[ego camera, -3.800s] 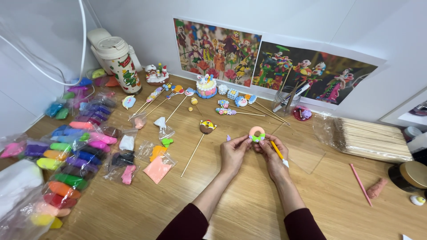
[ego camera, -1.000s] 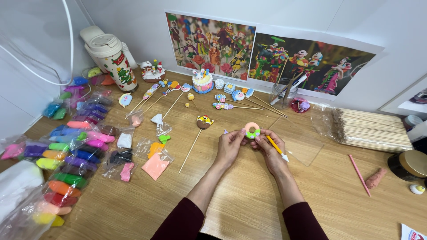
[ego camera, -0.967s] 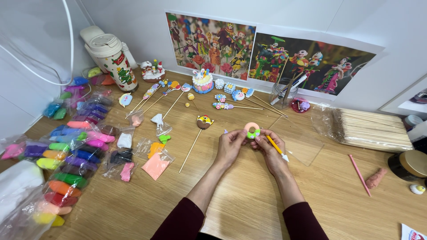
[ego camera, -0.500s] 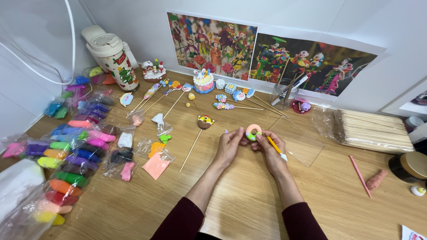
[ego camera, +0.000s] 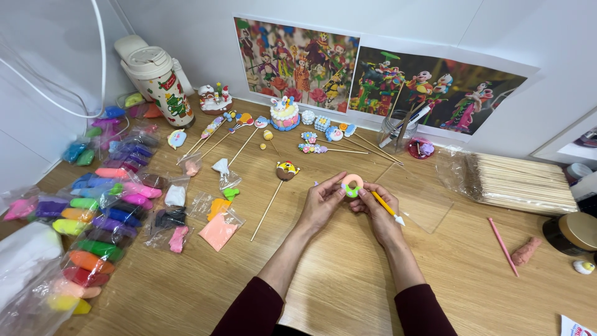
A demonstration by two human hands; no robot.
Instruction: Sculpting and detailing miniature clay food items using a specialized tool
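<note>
Left side: clay packets (ego camera: 106,211) crowd the desk (ego camera: 348,292).
Ahead: stick figures (ego camera: 283,171) block.
Right: skewer bundle (ego camera: 519,183).
Near edge: open.

The fingers of the left hand (ego camera: 321,202) and right hand (ego camera: 375,208) cover the lower part of the pink clay ring (ego camera: 352,184). The dark jar (ego camera: 571,233) and a white clay bag (ego camera: 22,252) run off the frame's edges. The tiny figures on the cake model (ego camera: 284,114) are perhaps rabbits.

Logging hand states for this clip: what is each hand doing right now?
Left hand: fingers closed on the pink clay ring.
Right hand: pinching the same ring, with a yellow modelling tool held in its fingers.
</note>
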